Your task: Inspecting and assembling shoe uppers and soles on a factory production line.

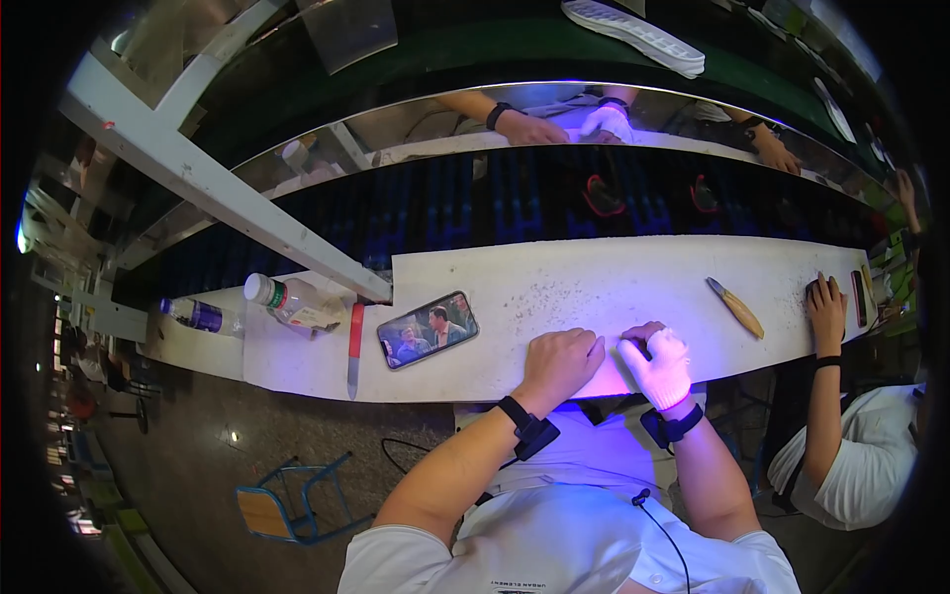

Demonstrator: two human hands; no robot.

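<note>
At the edge of a white bench point(653, 277), we rest our bare left hand point(562, 368) and gloved right hand point(658, 366), fingers curled; whether they grip anything, we cannot tell. A phone point(427, 331) lies left, a wooden-handled knife point(737, 309) right.

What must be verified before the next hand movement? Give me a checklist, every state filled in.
1. Both hands gloved: not ok. The right hand wears a white glove; the left hand is bare.
2. Both hands empty: cannot tell. Their curled fingers hide the palms.
3. Red-handled knife well back from the workbench's near edge: not ok. Its blade points toward that edge, tip close to it.
4. Wooden-handled knife apart from hands: ok. It lies between the right hand and the co-worker's hand, touching neither.
5. Smartphone apart from the left hand: ok. A gap separates them.
</note>
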